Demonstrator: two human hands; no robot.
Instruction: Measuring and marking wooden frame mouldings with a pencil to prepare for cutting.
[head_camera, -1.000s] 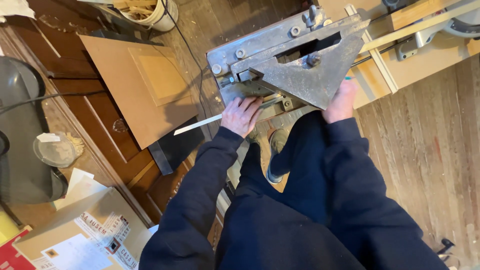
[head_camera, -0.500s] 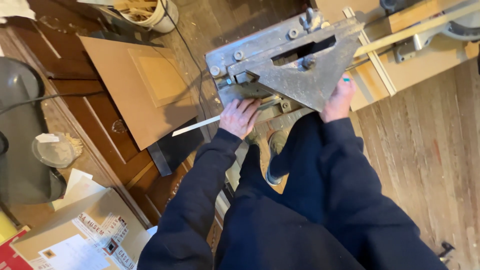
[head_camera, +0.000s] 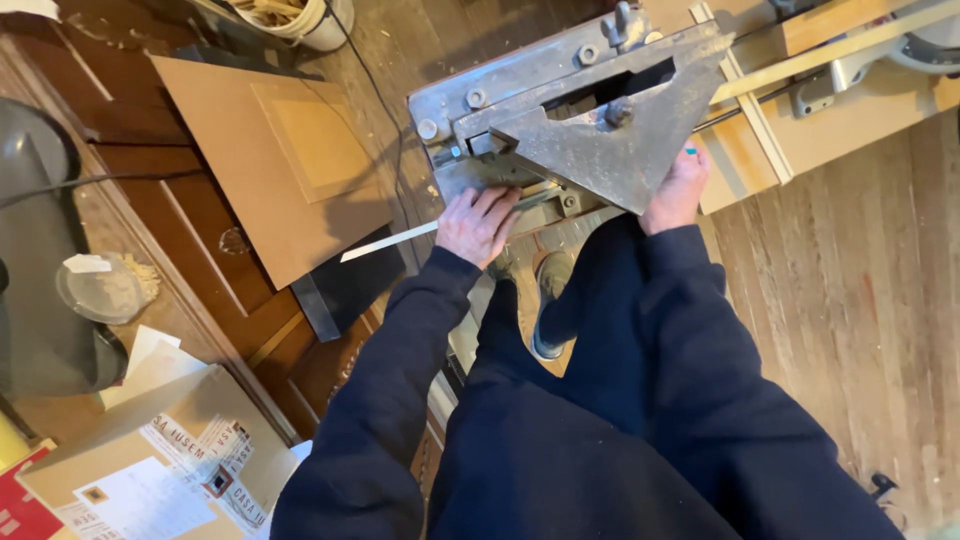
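A grey metal cutting machine (head_camera: 590, 110) with a triangular guard plate stands in front of me. My left hand (head_camera: 478, 224) presses down on a thin pale strip (head_camera: 390, 240) that pokes out to the left of the machine's near edge. My right hand (head_camera: 678, 190) grips the lower right corner of the triangular plate. Both sleeves are dark blue. My shoes (head_camera: 548, 300) show on the floor below the machine.
A brown board (head_camera: 270, 160) leans on dark wooden panels at left. A cardboard box (head_camera: 150, 460) with paper labels sits at bottom left, a clear lid (head_camera: 100, 288) beside it. A white bucket (head_camera: 300, 15) stands at the top. Light wooden shelving (head_camera: 830, 90) is at right.
The view has shifted slightly and the machine sits a little higher in the picture. Both hands stay in the same places on the strip and the plate.
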